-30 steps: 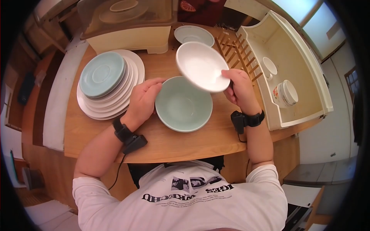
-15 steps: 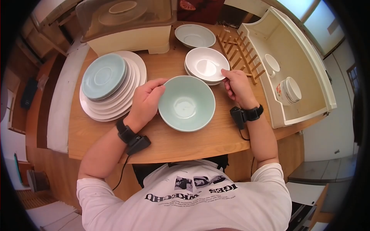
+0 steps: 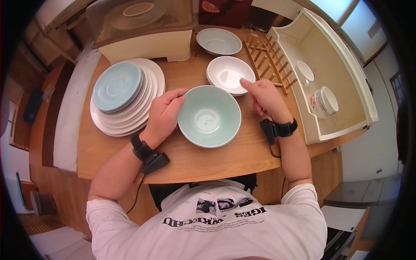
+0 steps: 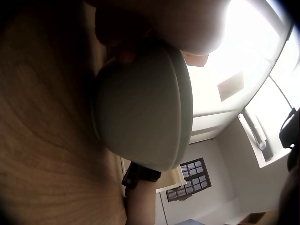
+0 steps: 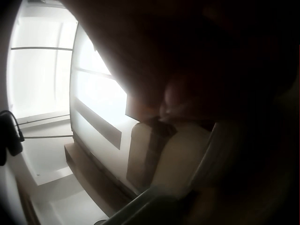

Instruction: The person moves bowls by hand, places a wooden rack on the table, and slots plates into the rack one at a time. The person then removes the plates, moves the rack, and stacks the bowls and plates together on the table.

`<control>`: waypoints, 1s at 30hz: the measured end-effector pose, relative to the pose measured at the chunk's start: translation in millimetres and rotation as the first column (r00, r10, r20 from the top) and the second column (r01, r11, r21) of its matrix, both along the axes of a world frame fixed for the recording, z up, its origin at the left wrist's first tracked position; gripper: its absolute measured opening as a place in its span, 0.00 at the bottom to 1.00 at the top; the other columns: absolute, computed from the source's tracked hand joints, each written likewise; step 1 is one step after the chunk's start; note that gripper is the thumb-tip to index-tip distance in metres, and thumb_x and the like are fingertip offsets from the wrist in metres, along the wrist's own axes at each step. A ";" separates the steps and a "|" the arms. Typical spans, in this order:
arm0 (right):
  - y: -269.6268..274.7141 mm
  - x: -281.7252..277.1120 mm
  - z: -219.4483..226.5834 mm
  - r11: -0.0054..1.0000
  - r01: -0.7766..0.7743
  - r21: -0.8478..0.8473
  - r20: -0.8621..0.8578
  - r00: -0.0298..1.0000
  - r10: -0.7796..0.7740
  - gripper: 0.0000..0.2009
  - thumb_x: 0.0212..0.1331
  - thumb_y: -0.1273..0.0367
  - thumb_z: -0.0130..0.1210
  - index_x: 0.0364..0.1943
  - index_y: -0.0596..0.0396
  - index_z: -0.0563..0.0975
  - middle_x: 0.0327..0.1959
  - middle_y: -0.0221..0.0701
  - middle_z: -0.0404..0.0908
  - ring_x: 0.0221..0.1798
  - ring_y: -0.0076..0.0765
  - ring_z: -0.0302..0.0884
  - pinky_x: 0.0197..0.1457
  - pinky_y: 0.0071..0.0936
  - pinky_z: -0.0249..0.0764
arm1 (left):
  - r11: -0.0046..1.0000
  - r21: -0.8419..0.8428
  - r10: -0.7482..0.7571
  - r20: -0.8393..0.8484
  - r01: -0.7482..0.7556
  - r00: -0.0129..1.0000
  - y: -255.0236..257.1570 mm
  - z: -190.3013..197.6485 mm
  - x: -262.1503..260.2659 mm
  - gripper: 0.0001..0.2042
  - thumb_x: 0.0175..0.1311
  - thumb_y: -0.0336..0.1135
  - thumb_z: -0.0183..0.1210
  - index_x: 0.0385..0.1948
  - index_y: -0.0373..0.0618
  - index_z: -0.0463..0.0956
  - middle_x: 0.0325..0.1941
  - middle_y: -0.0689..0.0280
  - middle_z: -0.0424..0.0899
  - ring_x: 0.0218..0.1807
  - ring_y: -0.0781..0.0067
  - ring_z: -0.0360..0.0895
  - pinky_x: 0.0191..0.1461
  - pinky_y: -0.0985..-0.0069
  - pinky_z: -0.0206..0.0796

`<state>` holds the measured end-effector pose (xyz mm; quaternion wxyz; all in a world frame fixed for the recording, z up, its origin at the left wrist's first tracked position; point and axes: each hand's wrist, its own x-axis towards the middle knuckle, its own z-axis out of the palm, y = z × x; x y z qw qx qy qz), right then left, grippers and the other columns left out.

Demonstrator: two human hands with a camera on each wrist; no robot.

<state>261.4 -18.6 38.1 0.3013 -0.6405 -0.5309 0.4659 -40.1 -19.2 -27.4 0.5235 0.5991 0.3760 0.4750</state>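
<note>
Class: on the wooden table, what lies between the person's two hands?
In the head view, the pale green ceramic bowl lies between the left hand and right hand.

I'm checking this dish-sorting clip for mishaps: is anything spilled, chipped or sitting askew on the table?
Nothing stands out. The pale green ceramic bowl sits upright by the left hand, the white bowls are nested evenly near the right hand, and the stack of plates looks level. No spills or chips show.

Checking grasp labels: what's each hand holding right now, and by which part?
Left hand grips the green bowl by its left rim. Right hand holds nothing; its fingers only reach over the near rim of the white bowl.
</note>
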 end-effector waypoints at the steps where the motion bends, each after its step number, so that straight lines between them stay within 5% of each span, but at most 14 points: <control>1: -3.2 -3.3 1.5 0.998 -0.063 -0.002 -0.038 0.997 0.063 0.30 0.66 0.49 0.64 0.12 0.50 0.69 0.09 0.22 0.67 0.09 0.18 0.62 0.11 0.21 0.56 | 1.000 -0.007 -0.004 -0.008 0.003 1.000 -0.1 1.0 -1.0 0.16 0.75 0.33 0.50 0.54 0.34 0.83 0.33 0.69 0.86 0.26 0.86 0.75 0.27 0.84 0.66; 4: -9.7 -8.4 -4.6 0.942 -0.334 -0.032 0.030 0.942 0.335 0.27 0.64 0.52 0.68 0.13 0.52 0.72 0.10 0.21 0.68 0.09 0.17 0.63 0.12 0.20 0.57 | 1.000 -0.008 -0.012 -0.022 0.012 1.000 0.3 1.4 -2.2 0.16 0.75 0.32 0.50 0.54 0.34 0.83 0.34 0.68 0.87 0.28 0.86 0.76 0.29 0.84 0.67; 5: -12.5 -11.0 -2.9 0.931 -0.364 -0.034 0.042 0.930 0.366 0.25 0.61 0.54 0.71 0.15 0.54 0.74 0.10 0.21 0.68 0.10 0.16 0.63 0.12 0.20 0.57 | 1.000 -0.005 -0.016 -0.026 0.016 1.000 0.5 1.2 -2.4 0.16 0.75 0.32 0.50 0.54 0.34 0.83 0.35 0.68 0.87 0.29 0.86 0.76 0.30 0.84 0.67; 8: -11.2 -10.0 -3.1 0.916 -0.396 -0.062 0.045 0.916 0.399 0.23 0.61 0.57 0.70 0.16 0.56 0.75 0.11 0.21 0.69 0.10 0.17 0.63 0.12 0.20 0.57 | 0.999 0.019 -0.045 -0.061 0.046 0.997 -0.1 4.9 -3.2 0.17 0.76 0.30 0.49 0.56 0.29 0.80 0.51 0.62 0.87 0.51 0.78 0.81 0.57 0.79 0.72; 11: -13.4 -10.6 -3.4 0.920 -0.388 -0.060 0.031 0.920 0.390 0.20 0.64 0.61 0.67 0.17 0.56 0.77 0.12 0.21 0.70 0.11 0.14 0.64 0.13 0.17 0.57 | 0.999 -0.010 -0.053 -0.029 0.053 0.998 0.8 2.2 -3.1 0.17 0.77 0.32 0.48 0.55 0.29 0.80 0.51 0.62 0.87 0.51 0.77 0.81 0.57 0.79 0.72; 14: -18.4 -14.9 1.1 0.937 -0.345 -0.049 0.031 0.937 0.347 0.18 0.64 0.63 0.64 0.18 0.57 0.77 0.13 0.20 0.70 0.12 0.14 0.63 0.14 0.18 0.56 | 0.999 0.018 -0.032 0.002 0.032 0.999 -1.2 5.0 0.5 0.18 0.79 0.36 0.47 0.53 0.33 0.83 0.35 0.69 0.87 0.30 0.86 0.77 0.32 0.85 0.67; 20: -10.3 -4.9 -10.5 0.923 -0.383 0.016 0.129 0.917 0.378 0.15 0.61 0.63 0.63 0.22 0.61 0.80 0.14 0.23 0.72 0.13 0.18 0.64 0.15 0.22 0.59 | 0.997 0.021 -0.075 0.014 0.075 0.997 -2.8 7.0 0.4 0.19 0.81 0.38 0.44 0.53 0.34 0.83 0.31 0.69 0.85 0.26 0.85 0.75 0.27 0.84 0.66; 23: -13.1 -7.3 -4.0 0.941 -0.339 0.022 0.080 0.938 0.336 0.15 0.64 0.67 0.60 0.20 0.59 0.78 0.12 0.19 0.68 0.12 0.13 0.58 0.14 0.20 0.51 | 0.998 0.001 -0.062 0.028 0.062 0.998 -3.2 6.3 1.1 0.19 0.80 0.37 0.44 0.52 0.34 0.83 0.30 0.68 0.84 0.24 0.85 0.75 0.25 0.84 0.66; 26: -16.8 -9.2 3.4 0.960 -0.276 -0.048 -0.107 0.957 0.270 0.13 0.65 0.67 0.59 0.22 0.58 0.79 0.12 0.20 0.68 0.10 0.14 0.58 0.13 0.20 0.50 | 0.993 -0.043 -0.107 -0.031 0.105 0.994 -5.3 12.8 -4.9 0.20 0.81 0.38 0.43 0.55 0.31 0.80 0.43 0.63 0.88 0.28 0.82 0.77 0.30 0.84 0.68; 30: -13.7 -1.3 2.2 0.973 -0.228 -0.019 -0.216 0.952 0.219 0.14 0.65 0.67 0.59 0.21 0.57 0.77 0.11 0.22 0.69 0.07 0.17 0.57 0.10 0.20 0.48 | 0.994 -0.070 -0.081 0.032 0.084 0.996 -4.4 10.4 -2.9 0.19 0.80 0.37 0.44 0.53 0.31 0.81 0.32 0.65 0.85 0.20 0.82 0.73 0.23 0.83 0.64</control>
